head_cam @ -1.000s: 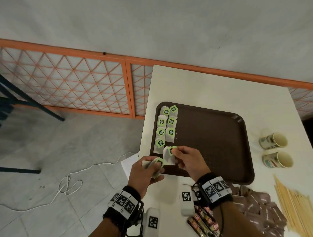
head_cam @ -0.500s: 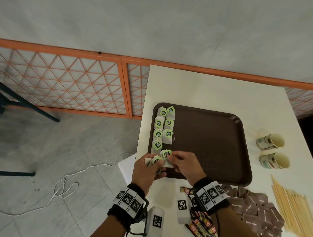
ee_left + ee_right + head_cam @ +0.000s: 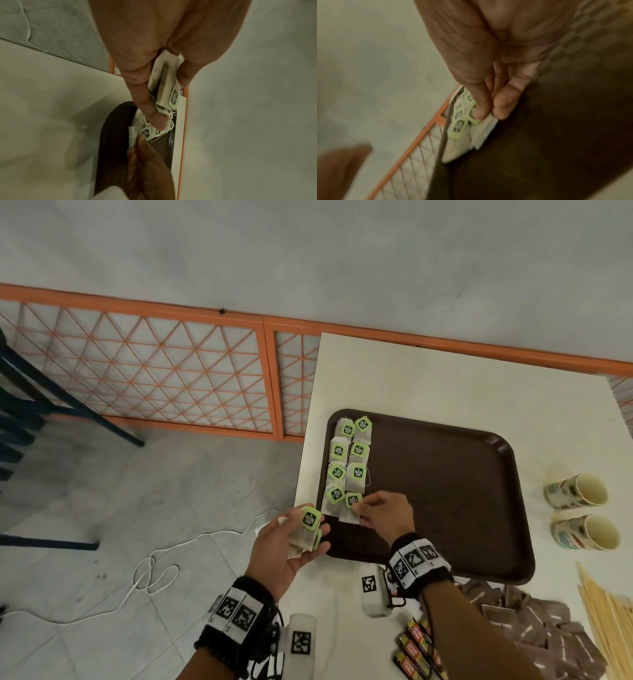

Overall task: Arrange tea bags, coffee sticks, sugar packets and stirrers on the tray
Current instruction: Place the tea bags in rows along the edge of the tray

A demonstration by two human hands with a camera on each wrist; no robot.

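Note:
A dark brown tray (image 3: 445, 494) lies on the white table, with several green-tagged tea bags (image 3: 349, 460) in two columns along its left side. My right hand (image 3: 363, 508) pinches the lowest tea bag (image 3: 352, 506) of the right column, which lies on the tray; the right wrist view shows thumb and finger closed on this tea bag (image 3: 481, 129). My left hand (image 3: 305, 532) is just off the tray's near left corner and grips a small stack of tea bags (image 3: 306, 530); that stack of tea bags (image 3: 166, 89) also shows in the left wrist view.
Brown sugar packets (image 3: 534, 628), coffee sticks (image 3: 418, 648) and wooden stirrers (image 3: 609, 621) lie on the table near the tray's near right side. Two paper cups (image 3: 579, 511) lie on their sides to the right. An orange railing (image 3: 205, 371) runs beyond the table's left edge.
My right hand has carried one tea bag from the left hand's stack up onto the tray below the right column. The left hand has drawn back slightly to the left.

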